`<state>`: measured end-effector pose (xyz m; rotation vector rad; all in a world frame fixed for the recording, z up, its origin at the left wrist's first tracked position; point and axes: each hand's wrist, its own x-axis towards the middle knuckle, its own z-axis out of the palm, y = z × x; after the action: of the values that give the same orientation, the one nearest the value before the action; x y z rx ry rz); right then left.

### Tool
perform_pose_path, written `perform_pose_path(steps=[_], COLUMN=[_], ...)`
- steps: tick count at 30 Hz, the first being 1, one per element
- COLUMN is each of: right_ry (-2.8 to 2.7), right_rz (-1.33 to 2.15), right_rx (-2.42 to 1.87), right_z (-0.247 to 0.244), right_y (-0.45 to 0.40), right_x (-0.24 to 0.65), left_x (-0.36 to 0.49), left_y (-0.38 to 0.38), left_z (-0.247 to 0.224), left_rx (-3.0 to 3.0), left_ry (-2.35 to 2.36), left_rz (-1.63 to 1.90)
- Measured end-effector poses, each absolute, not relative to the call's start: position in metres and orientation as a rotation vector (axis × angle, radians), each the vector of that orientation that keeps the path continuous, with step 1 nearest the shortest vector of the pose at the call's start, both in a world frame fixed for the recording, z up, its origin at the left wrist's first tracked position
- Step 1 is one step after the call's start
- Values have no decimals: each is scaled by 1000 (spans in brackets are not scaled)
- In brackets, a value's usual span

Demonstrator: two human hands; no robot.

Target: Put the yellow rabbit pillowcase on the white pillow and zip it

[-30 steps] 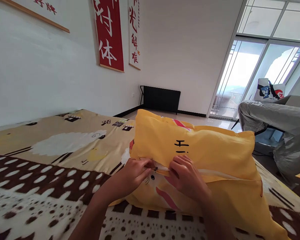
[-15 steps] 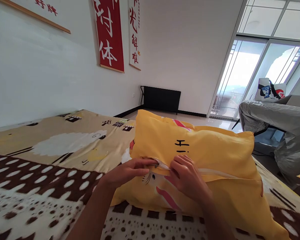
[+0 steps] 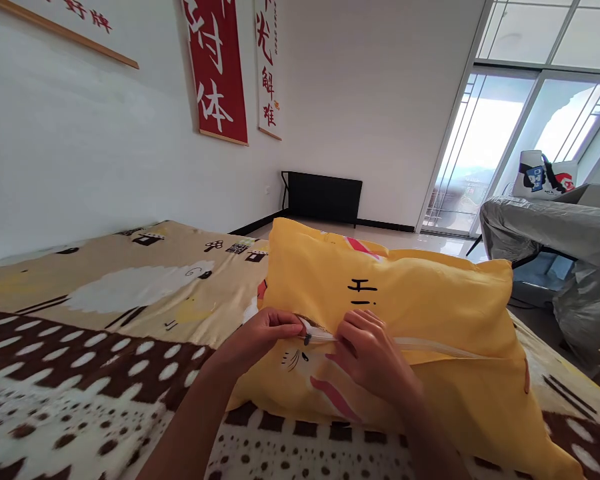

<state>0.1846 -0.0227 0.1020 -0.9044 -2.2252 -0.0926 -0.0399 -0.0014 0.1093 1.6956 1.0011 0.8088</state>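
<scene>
A yellow pillow (image 3: 445, 287) lies across the bed, its cover printed with a rabbit and black marks. A pale zipper (image 3: 430, 345) runs along its near side, with a small dark zipper pull (image 3: 307, 339) near the left end. Just left of that pull, my left hand (image 3: 267, 333) pinches the cover's edge at a small gap. My right hand (image 3: 373, 347) is closed on the cover along the zipper, right of the pull; its fingertips are partly hidden. Between the two hands a short stretch of zipper tape shows.
Under the pillow spreads a patterned blanket (image 3: 145, 287) with sheep and brown dotted bands. A black panel (image 3: 324, 198) leans by the far wall. To the right stands a plastic-covered table (image 3: 535, 223) bearing a printed bag (image 3: 535, 177), near glass doors (image 3: 485, 147). Scrolls (image 3: 220, 73) hang on the left wall.
My left hand has drawn back slightly left; its fingers, earlier stretched over the zipper pull, are now pinched beside it. The pull shows more clearly. My right hand has stayed nearly in place.
</scene>
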Motion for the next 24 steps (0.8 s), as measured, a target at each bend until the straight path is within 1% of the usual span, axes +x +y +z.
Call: perform_pose_path(steps=[6, 12, 17, 24], right_ry=[-2226, -2233, -2235, -2254], right_rz=[-139, -155, -168, -190], right_rx=[-931, -921, -926, -932], right_z=[101, 101, 101, 101], right_y=[-21, -22, -24, -22], right_x=[185, 184, 185, 185], left_x=[-23, 0, 2, -4], left_y=[-30, -40, -36, -34], left_z=[125, 119, 116, 121], left_rx=[2019, 2339, 2415, 2342], left_ry=[1432, 1762, 1758, 1629], left_rz=[806, 785, 689, 793])
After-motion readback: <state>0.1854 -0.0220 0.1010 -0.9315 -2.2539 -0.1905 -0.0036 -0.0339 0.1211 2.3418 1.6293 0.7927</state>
